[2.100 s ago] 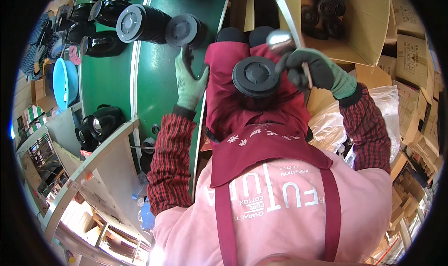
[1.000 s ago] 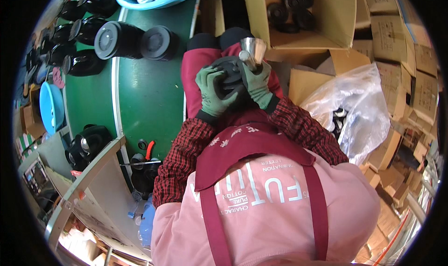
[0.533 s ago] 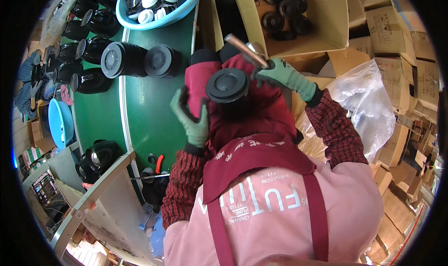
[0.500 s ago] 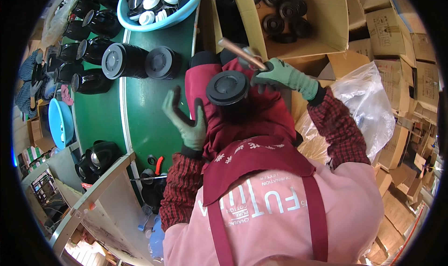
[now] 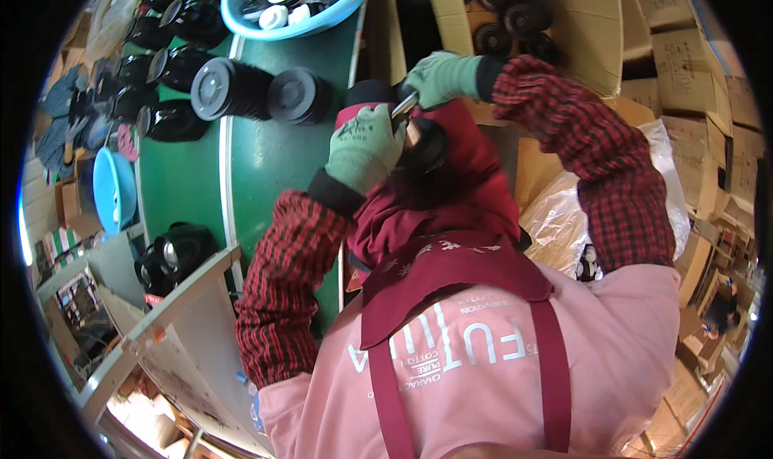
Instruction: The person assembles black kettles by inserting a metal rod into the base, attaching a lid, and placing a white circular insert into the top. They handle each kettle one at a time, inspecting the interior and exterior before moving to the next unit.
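Observation:
My right hand [image 5: 441,79], in a green glove, is closed around a thin rod-like tool [image 5: 406,105] with a metallic shine, above my lap. The tool slants down toward my left hand [image 5: 364,145], also gloved in green. The left fingers are curled at the tool's lower end and against a dark round part [image 5: 428,149] on my red apron. Those fingers hide what they grip. A brownish spot shows beside the part, too blurred to name. Nearby on the green bench [image 5: 266,177] stand two black round-lidded containers, one [image 5: 221,90] lying tilted, the other [image 5: 298,97] beside it.
Rows of glossy black pots [image 5: 181,68] fill the bench's far left. A blue basin [image 5: 298,28] of black and white caps stands at the back. Ahead right, an open carton [image 5: 588,36] holds black round parts. Clear plastic [image 5: 564,201] lies right of my lap.
My left hand has moved from beside my lap up to the dark part and closed. My right hand has gone up and left with the tool. The part's lidded top no longer faces up plainly.

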The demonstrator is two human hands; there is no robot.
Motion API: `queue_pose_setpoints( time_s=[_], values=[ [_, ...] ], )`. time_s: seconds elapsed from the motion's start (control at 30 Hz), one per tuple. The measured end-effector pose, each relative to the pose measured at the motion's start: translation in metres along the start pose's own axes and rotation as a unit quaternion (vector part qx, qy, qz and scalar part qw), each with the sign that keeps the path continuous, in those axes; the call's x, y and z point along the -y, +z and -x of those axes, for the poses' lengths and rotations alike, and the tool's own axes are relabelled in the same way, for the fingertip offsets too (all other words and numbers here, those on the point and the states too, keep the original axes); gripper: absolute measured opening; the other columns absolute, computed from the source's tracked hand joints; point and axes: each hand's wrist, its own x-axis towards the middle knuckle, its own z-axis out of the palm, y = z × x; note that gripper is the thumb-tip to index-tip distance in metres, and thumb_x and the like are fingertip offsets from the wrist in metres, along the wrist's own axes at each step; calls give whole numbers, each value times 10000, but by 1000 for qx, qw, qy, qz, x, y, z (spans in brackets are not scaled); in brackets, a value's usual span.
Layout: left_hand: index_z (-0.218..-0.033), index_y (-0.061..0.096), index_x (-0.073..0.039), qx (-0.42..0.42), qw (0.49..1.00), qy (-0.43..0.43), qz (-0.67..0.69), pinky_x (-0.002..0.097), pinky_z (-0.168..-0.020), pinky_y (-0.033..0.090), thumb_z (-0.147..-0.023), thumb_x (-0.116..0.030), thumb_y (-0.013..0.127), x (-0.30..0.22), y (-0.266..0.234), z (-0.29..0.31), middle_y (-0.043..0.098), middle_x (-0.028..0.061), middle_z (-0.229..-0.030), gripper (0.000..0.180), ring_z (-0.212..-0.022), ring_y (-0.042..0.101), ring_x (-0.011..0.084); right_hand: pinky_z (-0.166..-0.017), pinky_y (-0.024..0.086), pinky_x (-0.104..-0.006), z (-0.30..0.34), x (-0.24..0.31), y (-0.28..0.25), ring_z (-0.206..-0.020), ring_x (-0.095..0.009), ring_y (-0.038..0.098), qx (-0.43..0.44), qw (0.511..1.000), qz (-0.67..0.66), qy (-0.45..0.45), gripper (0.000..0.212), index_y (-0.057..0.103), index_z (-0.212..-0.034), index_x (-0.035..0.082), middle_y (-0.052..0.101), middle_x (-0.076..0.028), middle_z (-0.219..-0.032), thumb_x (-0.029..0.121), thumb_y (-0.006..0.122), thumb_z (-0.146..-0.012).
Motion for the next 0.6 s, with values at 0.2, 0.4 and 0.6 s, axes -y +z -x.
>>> queue_pose_setpoints(
  time_s=[0.2, 0.4, 0.6],
  values=[
    [-1159, 616, 9, -2, 998, -2, -59, 523, -816, 596, -1056, -370, 600, -34, -6, 11, 727, 254, -1041, 393, -932, 741, 432, -992, 549, -498, -5, 4, 29, -1187, -296, 718, -95, 993, 69, -10, 406, 747, -1203, 193, 771, -52, -1197, 450, 771, -890],
    [-1344, 589, -22, 25, 992, 120, 36, 542, -901, 575, -1041, -292, 629, 1, -8, 6, 674, 295, -1204, 408, -1081, 704, 461, -942, 571, -472, 29, 22, 18, -1094, -307, 755, -7, 994, 68, 85, 270, 752, -1172, 176, 786, -55, -1126, 334, 697, -960],
    [-1438, 502, -36, 87, 996, 20, 3, 546, -975, 550, -928, -326, 748, -20, -1, 4, 629, 303, -1261, 636, -1149, 647, 499, -929, 572, -434, 6, -13, 44, -1083, -324, 743, -90, 995, -13, -51, 290, 750, -1080, 158, 782, -76, -1086, 364, 727, -878]
  ],
)
